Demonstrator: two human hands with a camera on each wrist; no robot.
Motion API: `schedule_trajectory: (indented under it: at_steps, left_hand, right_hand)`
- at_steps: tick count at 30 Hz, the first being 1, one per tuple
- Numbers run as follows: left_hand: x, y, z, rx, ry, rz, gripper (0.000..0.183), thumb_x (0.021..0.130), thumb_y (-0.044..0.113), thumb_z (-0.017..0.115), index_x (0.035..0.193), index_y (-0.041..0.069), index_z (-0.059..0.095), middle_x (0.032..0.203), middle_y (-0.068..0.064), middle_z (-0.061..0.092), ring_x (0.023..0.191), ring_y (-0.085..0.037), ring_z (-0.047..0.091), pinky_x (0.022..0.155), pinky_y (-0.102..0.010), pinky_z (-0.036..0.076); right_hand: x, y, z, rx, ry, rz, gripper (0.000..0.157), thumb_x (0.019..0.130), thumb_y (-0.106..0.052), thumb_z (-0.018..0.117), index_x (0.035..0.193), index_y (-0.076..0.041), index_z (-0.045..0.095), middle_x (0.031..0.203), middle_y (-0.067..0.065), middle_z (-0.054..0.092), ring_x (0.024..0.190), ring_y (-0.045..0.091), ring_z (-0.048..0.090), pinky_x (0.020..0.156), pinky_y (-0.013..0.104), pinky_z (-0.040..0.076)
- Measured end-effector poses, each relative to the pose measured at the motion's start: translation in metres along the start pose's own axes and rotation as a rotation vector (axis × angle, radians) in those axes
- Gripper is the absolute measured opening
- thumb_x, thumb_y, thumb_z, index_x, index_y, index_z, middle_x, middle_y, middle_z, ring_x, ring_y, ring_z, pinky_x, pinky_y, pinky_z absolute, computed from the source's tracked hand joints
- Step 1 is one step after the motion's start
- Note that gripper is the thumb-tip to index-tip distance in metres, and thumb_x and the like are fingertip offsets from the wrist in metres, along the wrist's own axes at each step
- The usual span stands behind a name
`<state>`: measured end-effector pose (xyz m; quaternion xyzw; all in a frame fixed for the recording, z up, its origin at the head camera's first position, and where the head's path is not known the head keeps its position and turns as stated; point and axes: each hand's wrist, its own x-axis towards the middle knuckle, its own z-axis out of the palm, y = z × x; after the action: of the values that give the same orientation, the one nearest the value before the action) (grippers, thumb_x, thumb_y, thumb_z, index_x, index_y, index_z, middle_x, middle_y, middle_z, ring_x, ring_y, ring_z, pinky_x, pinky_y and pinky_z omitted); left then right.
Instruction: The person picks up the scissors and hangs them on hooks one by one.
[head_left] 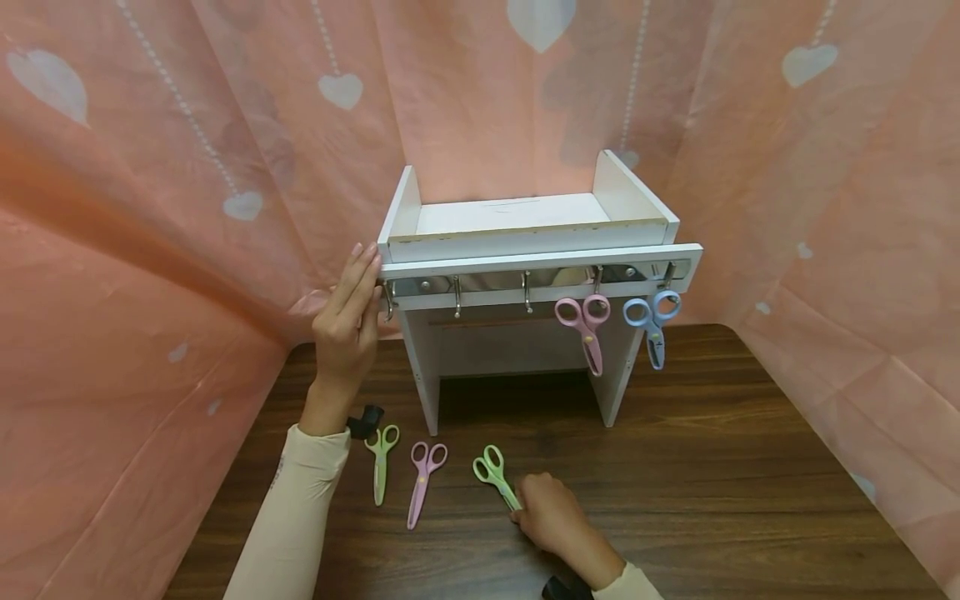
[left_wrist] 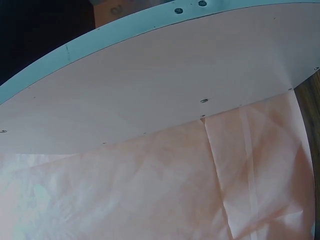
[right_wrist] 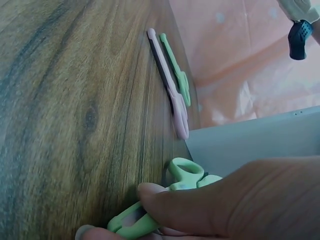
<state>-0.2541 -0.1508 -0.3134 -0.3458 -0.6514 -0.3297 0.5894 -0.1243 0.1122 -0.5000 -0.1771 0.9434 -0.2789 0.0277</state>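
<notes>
With straight fingers, my left hand (head_left: 345, 333) rests against the left end of a white shelf unit (head_left: 525, 243). Down at the table, my right hand (head_left: 553, 515) pinches a pair of light green scissors (head_left: 492, 470) by the blades, handle loops pointing toward the shelf. The right wrist view shows the thumb over the blades of these scissors (right_wrist: 186, 169). A metal hook rail (head_left: 491, 284) runs along the shelf's front. Pink scissors (head_left: 589, 337) and blue scissors (head_left: 655, 329) hang by a loop from its two rightmost hooks. The three hooks to the left hold nothing.
Another pair of green scissors (head_left: 380, 471) and a pair of pink scissors (head_left: 420, 487) lie on the dark wooden table (head_left: 720, 467), left of my right hand. Pink cloth (head_left: 172, 275) with white hearts surrounds the table at the back and sides.
</notes>
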Motion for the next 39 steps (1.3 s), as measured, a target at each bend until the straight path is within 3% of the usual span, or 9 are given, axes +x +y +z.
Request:
schedule_trajectory:
  at_steps: [8, 39]
  left_hand:
    - [-0.001, -0.001, 0.001, 0.011, 0.006, 0.002, 0.046, 0.079, -0.025, 0.069, 0.122, -0.008, 0.069, 0.130, -0.022, 0.066, 0.129, -0.039, 0.057, 0.108, -0.043, 0.049]
    - [-0.003, -0.001, 0.003, -0.004, 0.014, 0.001, 0.045, 0.081, -0.025, 0.068, 0.123, -0.008, 0.069, 0.130, -0.022, 0.066, 0.129, -0.041, 0.057, 0.107, -0.043, 0.049]
  right_hand:
    - [-0.002, 0.003, -0.001, 0.027, 0.053, -0.039, 0.040, 0.075, -0.006, 0.087, 0.065, -0.016, 0.049, 0.056, -0.009, 0.045, 0.050, 0.006, 0.043, 0.043, 0.024, 0.037]
    - [-0.020, -0.003, -0.018, 0.027, 0.177, -0.045, 0.040, 0.076, -0.011, 0.088, 0.069, -0.021, 0.050, 0.059, -0.014, 0.043, 0.053, 0.004, 0.038, 0.045, 0.023, 0.032]
